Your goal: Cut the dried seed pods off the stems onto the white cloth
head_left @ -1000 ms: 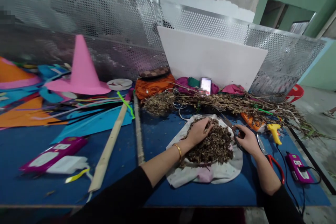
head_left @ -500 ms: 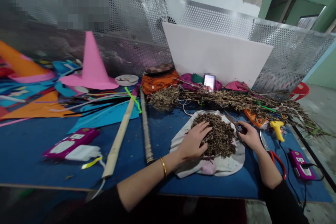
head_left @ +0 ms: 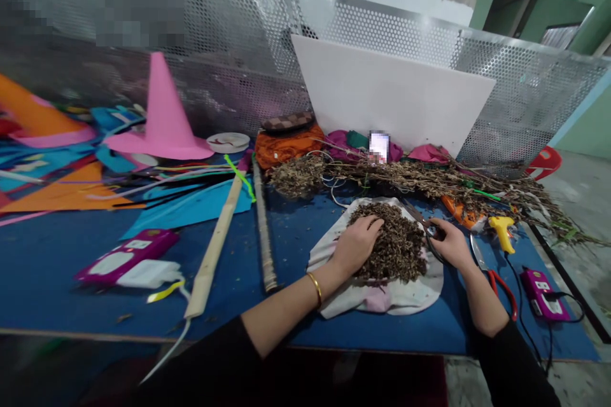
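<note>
A heap of dried brown plant bits (head_left: 396, 245) lies on a white cloth (head_left: 405, 296) on the blue table (head_left: 296, 238). My left hand (head_left: 356, 245) rests on the left side of the heap, fingers curled into it. My right hand (head_left: 446, 243) sits at the heap's right edge, closed round the dark handles of scissors (head_left: 424, 229) whose blades point up and left. A gold bangle (head_left: 314, 288) is on my left wrist.
Dried branches (head_left: 429, 181) stretch across the back. A yellow glue gun (head_left: 501, 229), red-handled scissors (head_left: 496, 283) and a magenta device (head_left: 541, 292) lie at right. Two sticks (head_left: 260, 229), a magenta device (head_left: 126, 254), coloured sheets and a pink cone (head_left: 165, 111) are at left. A white board (head_left: 391, 98) leans on perforated metal.
My left hand slid down the heap toward me and then back onto its left side. My right hand stayed at the scissors. The view shifted slightly.
</note>
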`<state>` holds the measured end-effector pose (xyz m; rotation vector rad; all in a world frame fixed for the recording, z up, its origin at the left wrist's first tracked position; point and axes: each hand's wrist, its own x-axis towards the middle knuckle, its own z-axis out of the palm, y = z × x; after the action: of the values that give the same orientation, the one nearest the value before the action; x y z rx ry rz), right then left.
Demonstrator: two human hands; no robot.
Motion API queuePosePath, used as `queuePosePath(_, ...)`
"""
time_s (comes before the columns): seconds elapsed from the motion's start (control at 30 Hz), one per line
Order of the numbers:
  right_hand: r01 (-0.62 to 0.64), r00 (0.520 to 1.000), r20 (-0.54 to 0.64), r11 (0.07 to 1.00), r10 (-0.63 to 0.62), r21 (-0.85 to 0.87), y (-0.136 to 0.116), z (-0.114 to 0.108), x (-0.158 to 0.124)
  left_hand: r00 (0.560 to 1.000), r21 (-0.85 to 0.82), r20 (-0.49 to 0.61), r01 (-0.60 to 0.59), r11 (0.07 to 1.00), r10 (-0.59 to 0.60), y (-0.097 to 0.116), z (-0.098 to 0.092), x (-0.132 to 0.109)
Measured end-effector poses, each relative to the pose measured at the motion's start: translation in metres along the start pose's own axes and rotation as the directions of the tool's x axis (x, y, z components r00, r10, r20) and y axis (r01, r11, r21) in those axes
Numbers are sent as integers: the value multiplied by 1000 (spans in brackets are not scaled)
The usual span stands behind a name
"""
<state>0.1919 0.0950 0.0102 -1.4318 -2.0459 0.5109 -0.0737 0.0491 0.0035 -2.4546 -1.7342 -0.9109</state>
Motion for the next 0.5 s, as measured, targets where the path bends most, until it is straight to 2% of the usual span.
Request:
queuePosePath(0.1,8,1000,4,1000,-8,2,-1,2,0,997,-86,-72,6,996,-13,-4,-10,6)
queuePosePath(0.17,11,1000,3,1000,-11,17,-1,3,0,987,-210,-145,31,977,-63,-3,-15,14)
queuePosePath(0.23,9,1000,11,999,-10,45,-2,5,0,963,-393,-202,90,915,-181,1,-17,23)
queuePosePath(0.27,4,1000,20,998,-6,64,-2,6,-1,939,-498,-207,139,856,-273,4,-17,27)
queuePosePath(0.3,-2,1000,29,997,0,83,-2,7,-1,908,-605,-186,195,772,-375,6,-16,31)
queuePosePath(0.37,-9,999,43,993,4,120,-2,8,-2,845,-787,-74,277,552,-530,10,-14,36)
queuePosePath(0.43,-11,999,43,989,5,150,-2,10,-3,800,-900,84,317,299,-594,11,-15,37)
queuePosePath(0.5,-15,999,44,985,7,173,-2,12,-4,762,-936,236,345,71,-603,8,-16,36)
